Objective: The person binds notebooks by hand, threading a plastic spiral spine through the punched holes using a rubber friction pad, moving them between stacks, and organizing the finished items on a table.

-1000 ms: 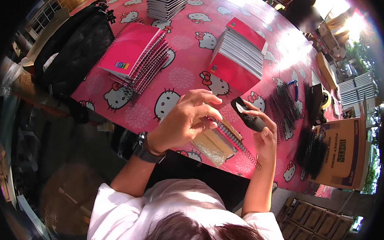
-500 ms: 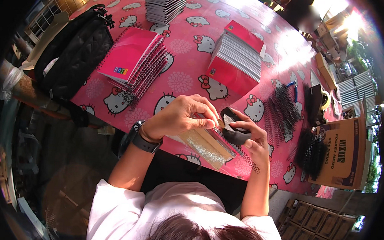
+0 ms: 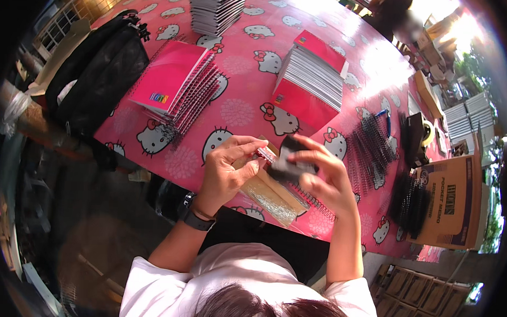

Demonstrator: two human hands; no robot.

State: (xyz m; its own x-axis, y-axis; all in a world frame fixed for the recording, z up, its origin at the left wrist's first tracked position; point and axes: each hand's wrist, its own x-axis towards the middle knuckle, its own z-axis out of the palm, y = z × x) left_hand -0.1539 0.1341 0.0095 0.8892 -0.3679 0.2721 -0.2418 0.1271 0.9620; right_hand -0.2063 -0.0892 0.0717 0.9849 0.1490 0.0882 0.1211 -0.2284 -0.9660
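Note:
Pinched in the fingers of my left hand is a small red and white piece with a serrated edge; its full shape is hidden. Beside it, my right hand is smeared by motion, with its fingers over a black object with a pale patch, whose kind I cannot make out. Below both hands a tan strip wrapped in clear plastic lies at the table's front edge. A dark spiral wire runs alongside it, toward my right wrist.
Pink spiral notebooks are stacked at the left and back centre; a taller notebook stack stands behind. A black bag is at far left. Loose black spirals and a cardboard box lie right, on the pink patterned tablecloth.
My left hand has shifted slightly down and left, and the red and white piece now shows in its fingers. My right hand and the black object have moved left.

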